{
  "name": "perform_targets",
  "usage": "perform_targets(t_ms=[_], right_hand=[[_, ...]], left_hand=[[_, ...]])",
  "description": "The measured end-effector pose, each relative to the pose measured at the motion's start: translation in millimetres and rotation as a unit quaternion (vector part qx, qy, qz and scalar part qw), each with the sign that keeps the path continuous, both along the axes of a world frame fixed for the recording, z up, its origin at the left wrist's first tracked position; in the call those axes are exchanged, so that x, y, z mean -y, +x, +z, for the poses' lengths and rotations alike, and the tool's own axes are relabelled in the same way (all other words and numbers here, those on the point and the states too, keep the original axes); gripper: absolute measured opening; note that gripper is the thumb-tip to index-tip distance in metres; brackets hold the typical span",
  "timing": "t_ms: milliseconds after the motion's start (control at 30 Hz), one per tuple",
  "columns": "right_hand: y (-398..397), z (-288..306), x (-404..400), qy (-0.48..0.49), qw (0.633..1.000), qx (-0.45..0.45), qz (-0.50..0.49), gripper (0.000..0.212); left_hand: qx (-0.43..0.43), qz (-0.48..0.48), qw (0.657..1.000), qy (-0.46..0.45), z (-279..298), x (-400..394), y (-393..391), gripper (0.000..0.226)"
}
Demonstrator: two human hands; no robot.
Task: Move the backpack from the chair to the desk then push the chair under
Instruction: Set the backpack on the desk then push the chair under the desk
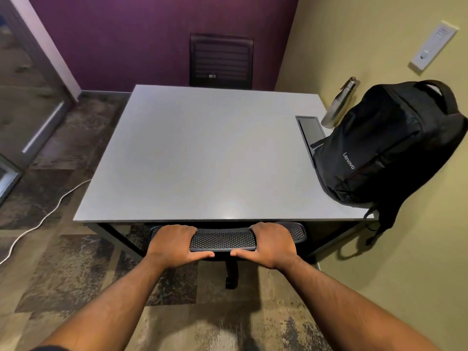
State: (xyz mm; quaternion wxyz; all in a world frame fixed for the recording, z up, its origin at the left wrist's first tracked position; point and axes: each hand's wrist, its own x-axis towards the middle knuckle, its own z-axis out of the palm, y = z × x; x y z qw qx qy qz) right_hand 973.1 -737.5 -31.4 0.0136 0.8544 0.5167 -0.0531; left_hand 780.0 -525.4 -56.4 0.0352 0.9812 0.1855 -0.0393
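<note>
From the head view we see the grey bench (pixel 202 153) filling the middle of the picture, and we place everything else by it. The black backpack (pixel 387 145) stands on the bench's right side, leaning against the yellow wall (pixel 379 46); white lettering on its front reads "Lenovo". Just behind the backpack, also on the bench, a steel water bottle (pixel 338 107) stands beside a rectangular recessed panel (pixel 310 130) in the bench top, which the backpack partly covers.

At the bench's near edge, the mesh-backed office chair (pixel 222 239) sits tucked under, only the top of its backrest showing. Our left hand (pixel 172 245) has its grip wrapped over the backrest's left part, fingers curled over the top and thumb along the near side. Our right hand (pixel 272 245) grips the right part the same way.

Beyond the bench's far edge another dark chair (pixel 221 60) stands against the purple wall; a small label on it is too blurred to read. Left of the bench, a white cable (pixel 45 216) trails across the patterned carpet (pixel 71 269).
</note>
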Motion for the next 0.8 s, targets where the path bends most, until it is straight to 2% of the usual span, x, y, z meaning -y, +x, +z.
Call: perform_targets(t_ms=[367, 533, 667, 800], right_hand=[[-1, -6, -7, -0.011, 1.000, 0.011, 0.000, 0.112], [-1, -6, -7, -0.010, 1.000, 0.010, 0.003, 0.110], [-1, -4, -8, -0.011, 1.000, -0.013, 0.004, 0.107], [-3, 2, -8, -0.025, 0.999, -0.038, -0.004, 0.109]], left_hand=[[-0.017, -0.007, 1.000, 0.001, -1, -12, 0, 0.109], [-0.025, -0.021, 0.999, -0.018, -1, -13, -2, 0.104], [-0.037, -0.029, 0.998, -0.034, 2, -13, -4, 0.101], [-0.075, -0.013, 0.997, -0.024, 6, -6, -7, 0.108]])
